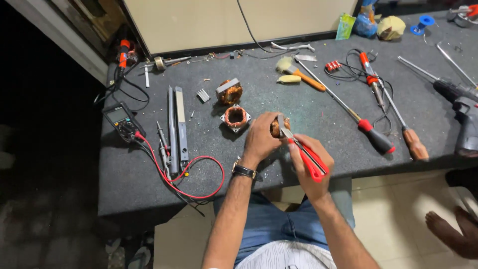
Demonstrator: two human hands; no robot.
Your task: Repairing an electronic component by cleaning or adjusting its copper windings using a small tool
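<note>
— Where are things on your side?

— I see my left hand wrapped around a small copper-wound coil, holding it just above the near edge of the tabletop, about the middle of the scene. My right hand is closed on red-handled pliers, whose grey nose meets the top of the coil.

— So which step is that?

— I judge it as working at the windings: the coil is steadied in one hand while the tool bites or pries at it. Whether the nose has actually caught a wire I cannot tell; it is too small to make out.

— And what does the next move call for?

— By my reading, a firm left grip so the coil does not twist, and a short, controlled pull with the pliers away from my fingers.

— Anything else close by?

— Two more wound coils lie just beyond and to the left. A multimeter with red lead sits at the far left, and long red-handled screwdrivers lie to the right, well apart from my hands. A drill rests at the right edge.
</note>
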